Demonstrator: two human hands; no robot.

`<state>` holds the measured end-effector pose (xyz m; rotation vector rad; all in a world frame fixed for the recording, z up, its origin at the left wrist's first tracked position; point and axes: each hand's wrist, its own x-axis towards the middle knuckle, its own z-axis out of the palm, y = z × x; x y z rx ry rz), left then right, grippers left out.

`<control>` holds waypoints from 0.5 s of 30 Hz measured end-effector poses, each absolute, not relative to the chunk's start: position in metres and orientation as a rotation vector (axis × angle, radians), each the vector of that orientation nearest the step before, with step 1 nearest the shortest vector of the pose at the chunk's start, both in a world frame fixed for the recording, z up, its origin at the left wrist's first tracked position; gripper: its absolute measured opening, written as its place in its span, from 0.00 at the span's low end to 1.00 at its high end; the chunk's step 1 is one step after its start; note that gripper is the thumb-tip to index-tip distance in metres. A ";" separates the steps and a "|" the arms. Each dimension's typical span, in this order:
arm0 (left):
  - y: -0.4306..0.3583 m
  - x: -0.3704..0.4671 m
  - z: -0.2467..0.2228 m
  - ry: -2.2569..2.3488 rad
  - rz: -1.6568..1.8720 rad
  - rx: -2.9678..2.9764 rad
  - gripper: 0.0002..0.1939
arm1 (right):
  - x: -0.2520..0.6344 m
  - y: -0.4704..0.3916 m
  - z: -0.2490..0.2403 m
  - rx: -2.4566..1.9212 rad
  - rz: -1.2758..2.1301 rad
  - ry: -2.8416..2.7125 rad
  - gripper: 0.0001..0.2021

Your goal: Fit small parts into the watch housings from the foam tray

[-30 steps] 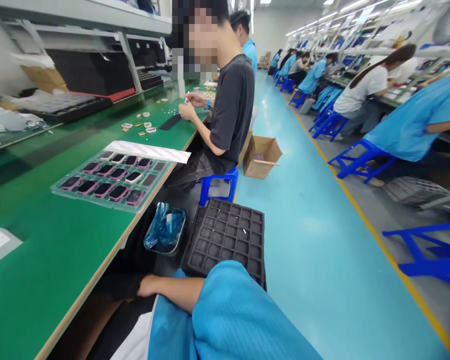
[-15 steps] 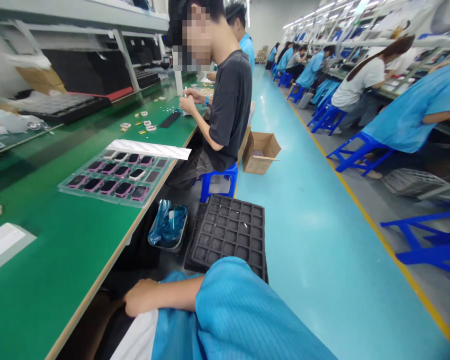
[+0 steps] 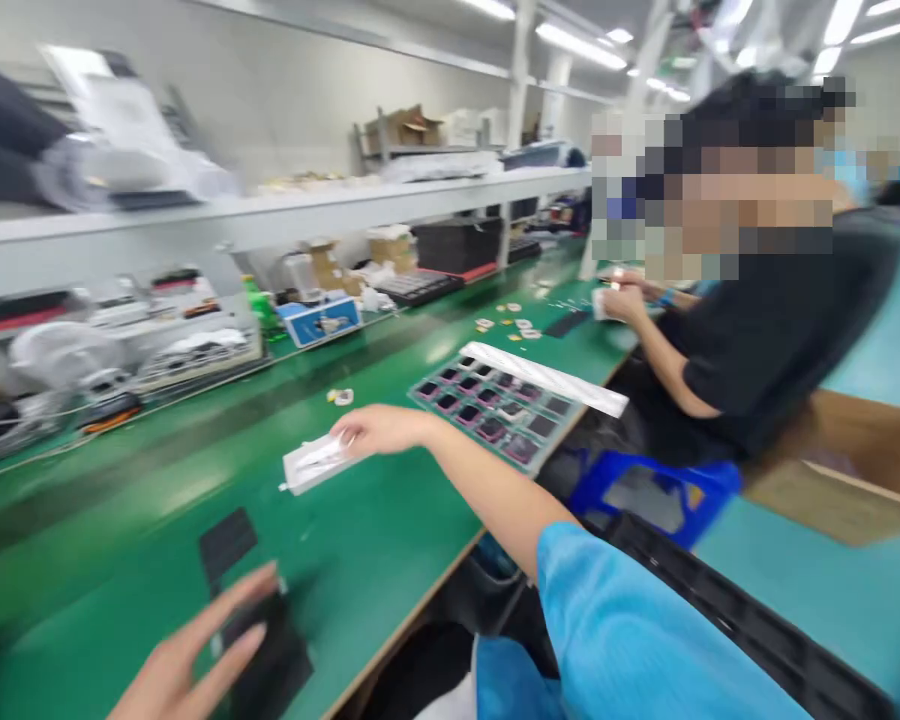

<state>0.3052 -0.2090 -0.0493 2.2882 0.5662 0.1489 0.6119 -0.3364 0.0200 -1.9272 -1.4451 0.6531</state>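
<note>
My right hand point(image 3: 382, 430) reaches over the green table and grips the near end of a white box point(image 3: 319, 462), fingers wrapped at its edge. At the lower left, my left hand point(image 3: 202, 645) is blurred, its thumb and fingers apart over a dark pad point(image 3: 270, 655). Something small and pale shows near its fingertips, too smeared to make out. Another dark flat piece point(image 3: 227, 545) lies just beyond that hand. Past my right hand, a clear tray point(image 3: 420, 392) holds several watch-like pieces in rows, with a long white strip point(image 3: 544, 378) across its far side.
A person in a dark shirt point(image 3: 780, 340) sits at the right, handling something small. Near them are a blue stool point(image 3: 712, 490) and a cardboard box point(image 3: 832, 500). Small parts point(image 3: 341, 397) lie on the table. A cluttered shelf point(image 3: 285, 222) runs behind it.
The view has swung left toward the table. My right hand has gone from my lap to the white box, and my left hand has come up over the dark pad.
</note>
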 end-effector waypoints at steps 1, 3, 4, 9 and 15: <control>-0.194 0.317 -0.050 0.642 0.231 2.417 0.32 | 0.628 -0.315 0.026 -2.009 0.553 -1.375 0.18; -0.170 0.335 -0.059 0.838 0.347 2.693 0.36 | 0.652 -0.273 0.028 -2.125 0.439 -1.317 0.18; -0.162 0.342 -0.065 0.915 0.305 2.781 0.35 | 0.660 -0.255 0.025 -2.186 0.399 -1.297 0.18; -0.153 0.349 -0.097 0.941 0.151 2.835 0.30 | 0.679 -0.195 -0.010 -2.429 0.303 -1.300 0.14; -0.143 0.340 -0.091 0.932 0.539 2.515 0.27 | 0.681 -0.172 -0.030 -2.534 0.175 -1.416 0.15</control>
